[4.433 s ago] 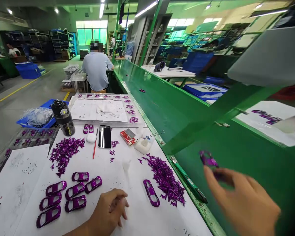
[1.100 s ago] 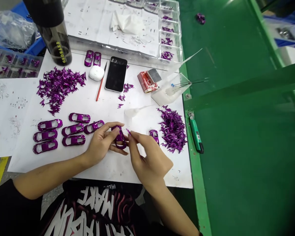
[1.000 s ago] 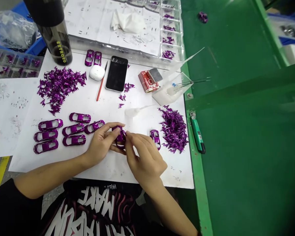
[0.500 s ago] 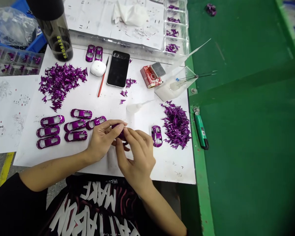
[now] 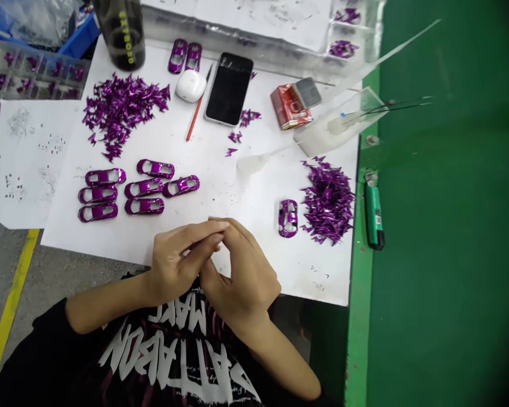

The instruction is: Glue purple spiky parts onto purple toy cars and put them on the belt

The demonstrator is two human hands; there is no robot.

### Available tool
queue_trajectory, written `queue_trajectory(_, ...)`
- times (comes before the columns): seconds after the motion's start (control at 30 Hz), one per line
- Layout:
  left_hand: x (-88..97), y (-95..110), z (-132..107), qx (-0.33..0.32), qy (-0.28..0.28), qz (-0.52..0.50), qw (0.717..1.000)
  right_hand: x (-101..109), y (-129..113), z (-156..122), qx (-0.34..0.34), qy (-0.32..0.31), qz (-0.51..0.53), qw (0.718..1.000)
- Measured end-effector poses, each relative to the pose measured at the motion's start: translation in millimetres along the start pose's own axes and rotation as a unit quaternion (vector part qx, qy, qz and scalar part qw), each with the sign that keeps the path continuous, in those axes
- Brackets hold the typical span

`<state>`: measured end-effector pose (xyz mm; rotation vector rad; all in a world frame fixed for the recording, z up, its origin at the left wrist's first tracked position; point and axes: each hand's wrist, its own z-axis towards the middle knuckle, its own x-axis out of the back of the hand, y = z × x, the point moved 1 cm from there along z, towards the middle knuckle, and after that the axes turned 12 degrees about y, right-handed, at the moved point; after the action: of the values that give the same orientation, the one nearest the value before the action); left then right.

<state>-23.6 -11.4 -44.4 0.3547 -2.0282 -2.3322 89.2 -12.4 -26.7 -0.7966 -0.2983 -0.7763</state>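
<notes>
My left hand (image 5: 180, 260) and my right hand (image 5: 244, 277) meet fingertip to fingertip above the paper's front edge. Both are closed around a purple toy car body, which my fingers now hide from sight. To their left, several purple car bodies (image 5: 144, 187) lie in rows on the white paper. One more car body (image 5: 288, 218) stands to the right, beside a heap of small pointed purple parts (image 5: 328, 200). A larger heap of such parts (image 5: 123, 110) is at the back left. Beyond my hands lies a white dropper bottle (image 5: 252, 164) with a thin tip.
At the back are a dark bottle (image 5: 123, 39), a white case (image 5: 190, 86), a red pen (image 5: 194, 118) and a phone (image 5: 229, 89). A red box (image 5: 289, 107) and a translucent holder (image 5: 322, 135) stand right. A green cutter (image 5: 374, 212) lies on the green table edge.
My hands have drawn closer to my body and turned, so the purple car body between them is hidden. The view has shifted; the things on the paper lie as before.
</notes>
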Motion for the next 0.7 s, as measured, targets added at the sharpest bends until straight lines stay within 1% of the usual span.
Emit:
queue_trajectory(0.03, 7.3, 0, -10, 0.0, -0.011, 0.021, 1.0, 4, 0, -4, -0.025, -0.038, 0.053, 0.998)
queue_trajectory(0.07, 15.0, 1, -21, -0.005, -0.02, 0.03, 0.999, 8, 0, -8, -0.063, -0.079, 0.111, 0.989)
queue_trajectory(0.1, 22.9, 2, -32, 0.006, -0.019, 0.032, 0.999, 12, 1, -10, -0.107, -0.118, 0.168, 0.973)
queue_trajectory(0.17, 37.8, 6, -56, 0.057, 0.012, 0.011, 0.998, 19, 4, -13, -0.185, -0.204, 0.262, 0.925)
queue_trajectory(0.23, 49.1, 11, -75, 0.188, 0.011, -0.015, 0.982, 24, 6, -13, -0.24, -0.29, 0.314, 0.871)
queue_trajectory(0.27, 53.2, 14, -82, 0.263, 0.001, -0.025, 0.964, 26, 7, -12, -0.264, -0.333, 0.322, 0.846)
queue_trajectory(0.33, 58.4, 18, -90, 0.407, -0.023, -0.036, 0.912, 26, 8, -10, -0.304, -0.42, 0.297, 0.802)
queue_trajectory(0.37, 59.4, 18, -90, 0.467, -0.034, -0.04, 0.883, 26, 9, -9, -0.311, -0.457, 0.276, 0.786)
queue_trajectory(0.43, 57.5, 15, -88, 0.563, -0.065, -0.058, 0.822, 26, 10, -6, -0.287, -0.517, 0.238, 0.77)
queue_trajectory(0.47, 54.6, 11, -85, 0.601, -0.082, -0.071, 0.792, 25, 12, -3, -0.262, -0.535, 0.224, 0.772)
queue_trajectory(0.5, 50.6, 7, -82, 0.626, -0.094, -0.083, 0.77, 23, 14, 1, -0.233, -0.543, 0.211, 0.779)
queue_trajectory(0.57, 41.0, -1, -75, 0.642, -0.081, -0.085, 0.758, 18, 20, 9, -0.179, -0.552, 0.191, 0.792)
queue_trajectory(0.6, 35.9, -4, -73, 0.643, -0.068, -0.082, 0.759, 14, 23, 13, -0.16, -0.562, 0.179, 0.791)
queue_trajectory(0.63, 31.2, -6, -70, 0.645, -0.048, -0.072, 0.759, 8, 26, 17, -0.146, -0.579, 0.164, 0.785)
queue_trajectory(0.7, 23.5, -8, -68, 0.656, -0.007, -0.065, 0.752, -4, 30, 24, -0.123, -0.63, 0.123, 0.757)
